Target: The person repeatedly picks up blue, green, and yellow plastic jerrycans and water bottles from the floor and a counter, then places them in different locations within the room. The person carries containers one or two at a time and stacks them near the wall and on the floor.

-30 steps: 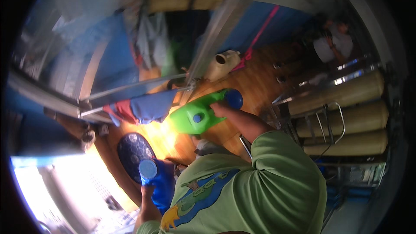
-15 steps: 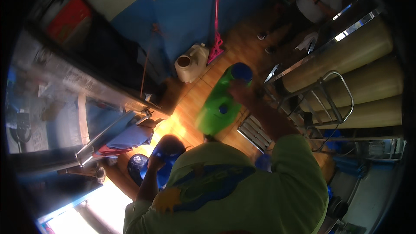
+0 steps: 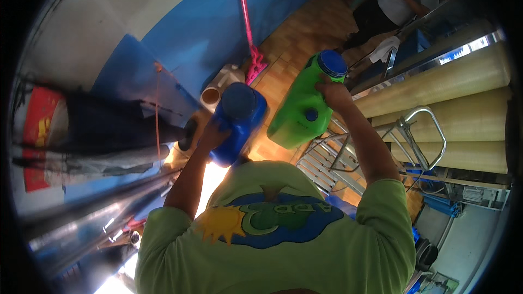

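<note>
the blue jug (image 3: 250, 125), seen half a second ago low at the left of the body, is now brought forward in front of the chest, and the green jug (image 3: 289, 111) is shifted a little farther out to the right; both are thus carried side by side, just apart, above the floor (image 3: 280, 73). the blue one is grasped at its left side by the left hand (image 3: 216, 136), though the fingers' exact wrap cannot be told; the green one is gripped by the right hand (image 3: 333, 93), just below its lid (image 3: 333, 62). both jugs appear to be moulded from smooth, faintly glossy plastic, with rounded shoulders and broad round lids, and a small blue cap (image 3: 311, 114) is set on the green side. a beige jug (image 3: 226, 79), open-mouthed and matte, is partly covered by the blue one. beyond, a thin pink mop (image 3: 245, 19) is leant by the blue-painted wall (image 3: 188, 24), and long beige rolls (image 3: 452, 90) are stacked behind a bent tubular metal frame (image 3: 440, 130).
</note>
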Action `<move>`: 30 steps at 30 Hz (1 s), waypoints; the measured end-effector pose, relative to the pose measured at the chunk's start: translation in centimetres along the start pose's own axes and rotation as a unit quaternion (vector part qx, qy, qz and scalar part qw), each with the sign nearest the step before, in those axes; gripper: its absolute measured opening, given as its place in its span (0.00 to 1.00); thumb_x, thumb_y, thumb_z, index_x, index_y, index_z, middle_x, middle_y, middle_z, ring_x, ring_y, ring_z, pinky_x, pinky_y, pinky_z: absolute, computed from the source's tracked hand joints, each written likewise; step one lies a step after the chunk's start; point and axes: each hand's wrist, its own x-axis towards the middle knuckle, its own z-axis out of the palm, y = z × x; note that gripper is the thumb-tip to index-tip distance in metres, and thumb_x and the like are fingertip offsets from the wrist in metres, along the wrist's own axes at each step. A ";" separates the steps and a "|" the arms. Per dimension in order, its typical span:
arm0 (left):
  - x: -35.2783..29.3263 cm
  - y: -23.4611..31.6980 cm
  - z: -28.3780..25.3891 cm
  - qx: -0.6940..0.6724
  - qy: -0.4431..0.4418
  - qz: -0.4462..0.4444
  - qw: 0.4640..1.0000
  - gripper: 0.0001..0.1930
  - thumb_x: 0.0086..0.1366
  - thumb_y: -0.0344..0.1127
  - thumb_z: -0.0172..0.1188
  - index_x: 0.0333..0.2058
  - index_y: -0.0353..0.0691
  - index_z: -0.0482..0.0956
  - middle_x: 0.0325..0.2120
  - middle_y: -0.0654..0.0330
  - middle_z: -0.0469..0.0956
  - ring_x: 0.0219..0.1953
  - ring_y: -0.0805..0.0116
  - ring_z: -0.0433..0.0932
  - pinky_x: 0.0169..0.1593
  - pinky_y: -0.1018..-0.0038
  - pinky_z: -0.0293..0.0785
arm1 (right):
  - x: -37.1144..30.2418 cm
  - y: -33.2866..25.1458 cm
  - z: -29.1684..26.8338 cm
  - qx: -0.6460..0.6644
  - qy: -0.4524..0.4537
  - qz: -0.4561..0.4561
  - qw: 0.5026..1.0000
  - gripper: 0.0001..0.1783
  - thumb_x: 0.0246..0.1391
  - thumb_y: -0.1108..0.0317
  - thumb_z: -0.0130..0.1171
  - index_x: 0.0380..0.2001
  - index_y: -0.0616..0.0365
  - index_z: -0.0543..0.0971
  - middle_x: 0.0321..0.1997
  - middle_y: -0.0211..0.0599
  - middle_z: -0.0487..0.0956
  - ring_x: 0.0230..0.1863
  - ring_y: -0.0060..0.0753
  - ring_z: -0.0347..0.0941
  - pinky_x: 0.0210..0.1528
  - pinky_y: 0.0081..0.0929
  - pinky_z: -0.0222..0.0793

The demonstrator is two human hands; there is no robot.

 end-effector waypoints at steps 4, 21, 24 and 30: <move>12.4 2.2 0.0 -0.174 -0.050 -0.107 0.978 0.22 0.53 0.45 0.66 0.38 0.33 0.77 0.31 0.50 0.78 0.32 0.57 0.79 0.37 0.64 0.75 | 5.0 6.1 -1.6 -0.019 0.002 0.035 0.999 0.18 0.51 0.72 0.51 0.46 0.46 0.79 0.64 0.48 0.67 0.41 0.52 0.79 0.47 0.41 0.76; 64.4 21.2 6.8 -0.201 -0.153 -0.087 0.964 0.13 0.56 0.39 0.67 0.31 0.36 0.77 0.18 0.63 0.73 0.18 0.74 0.71 0.22 0.75 0.69 | 23.4 40.5 1.7 0.011 0.007 0.132 0.991 0.21 0.50 0.72 0.50 0.47 0.46 0.79 0.64 0.46 0.66 0.44 0.53 0.77 0.51 0.43 0.72; 72.9 25.0 8.2 -0.228 -0.151 -0.095 0.957 0.17 0.53 0.43 0.68 0.33 0.33 0.79 0.21 0.56 0.78 0.22 0.68 0.78 0.28 0.69 0.74 | 27.5 47.9 1.9 0.031 0.006 0.148 0.988 0.22 0.50 0.73 0.51 0.49 0.47 0.78 0.66 0.45 0.65 0.47 0.55 0.76 0.54 0.43 0.71; 85.8 28.7 9.2 -0.246 -0.135 -0.107 0.954 0.15 0.54 0.42 0.67 0.32 0.35 0.79 0.19 0.58 0.78 0.20 0.70 0.77 0.26 0.71 0.72 | 35.0 59.5 0.2 -0.005 0.024 0.155 0.988 0.21 0.50 0.70 0.51 0.49 0.47 0.78 0.63 0.47 0.68 0.43 0.50 0.78 0.51 0.42 0.71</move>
